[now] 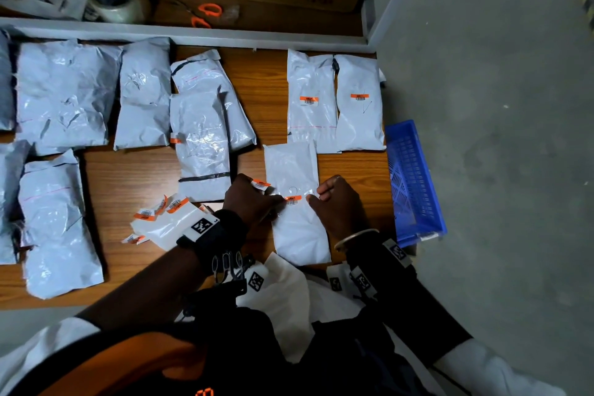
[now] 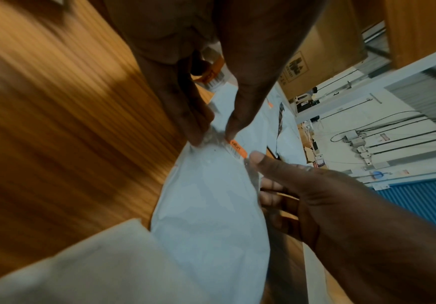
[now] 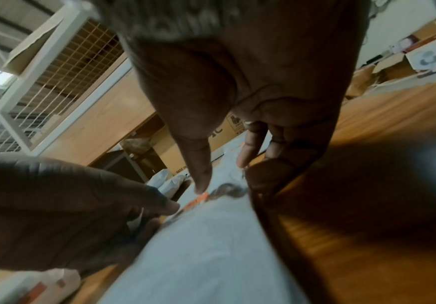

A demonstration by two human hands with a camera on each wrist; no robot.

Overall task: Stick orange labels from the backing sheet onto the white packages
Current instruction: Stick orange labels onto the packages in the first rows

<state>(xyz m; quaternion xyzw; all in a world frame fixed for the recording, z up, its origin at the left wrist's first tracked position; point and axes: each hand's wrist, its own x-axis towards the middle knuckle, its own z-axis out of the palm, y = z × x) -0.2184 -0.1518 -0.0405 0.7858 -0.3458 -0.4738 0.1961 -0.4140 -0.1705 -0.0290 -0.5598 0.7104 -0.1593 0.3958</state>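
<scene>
Now mid-stick: one orange label (image 1: 292, 200) lies on the white package (image 1: 297, 202) at lower centre of the head view, between the two hands. Left hand (image 1: 249, 199) presses its fingers (image 2: 231, 125) on the label's left end and on a bit of clear film beside it, grasping another label (image 1: 260, 184) curled further back in the same hand. Right hand (image 1: 337, 199) has its thumb tip at the label's right end with the other fingers curled; whether it pinches the film or only presses, cannot tell. Step in hand looks like smoothing the label flat. Next move probably calls for rubbing it down, then shifting this package up beside the two labelled packages (image 1: 310, 100) at upper right and taking an unlabelled one from the left. The backing sheet (image 1: 167, 222) with more labels sits lower left of the hands, just beside the left wrist. Room: bare counter (image 1: 128, 177) shows left of centre and in the gap at upper centre; the blue basket (image 1: 414, 183) hangs at the counter's right edge, close to the right wrist, so little room there. The near counter edge is just under the package's lower end. Unlabelled packages (image 1: 64, 93) fill the upper left.
</scene>
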